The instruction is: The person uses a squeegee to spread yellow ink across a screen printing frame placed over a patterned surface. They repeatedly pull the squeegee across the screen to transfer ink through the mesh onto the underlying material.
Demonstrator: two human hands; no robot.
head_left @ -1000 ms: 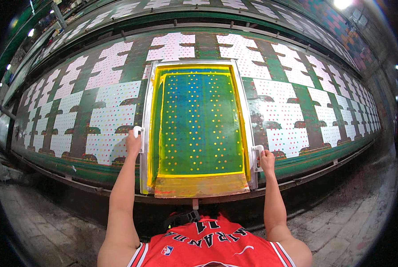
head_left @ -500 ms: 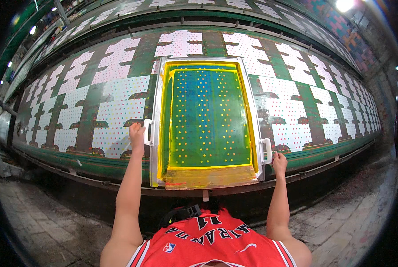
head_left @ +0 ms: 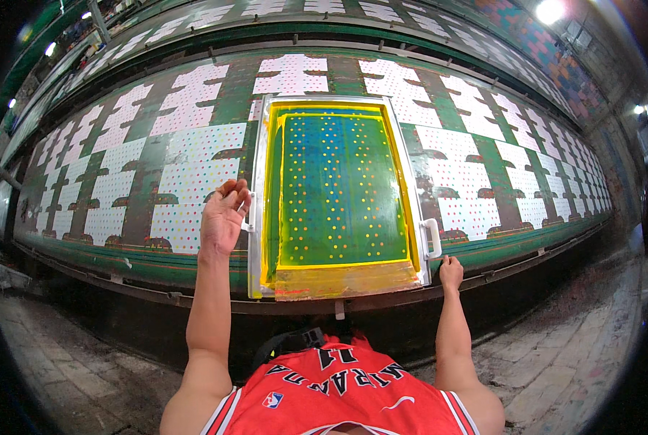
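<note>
A printing screen [head_left: 342,188] with a silver frame, yellow edges and a green-blue mesh full of small dots lies on the long table in front of me. My left hand [head_left: 222,221] is beside its left edge, palm turned up, fingers loosely bent and apart, partly covering the white handle there. Holding nothing that I can see, my right hand [head_left: 451,274] is closed just below and right of the white right handle [head_left: 431,239], apart from it. A brown-taped strip [head_left: 345,282] runs along the screen's near end.
Rows of white cut fabric pieces [head_left: 200,159] with coloured dots cover the green table [head_left: 142,257] on both sides. A metal rail [head_left: 171,295] follows its near edge. Another long table [head_left: 382,29] with similar pieces stands beyond. Stone paving [head_left: 84,377] lies below.
My left hand has turned its palm up, and its fingers have loosened from a fist beside the left handle. My right hand has dropped slightly, staying closed. The screen stays on the table.
</note>
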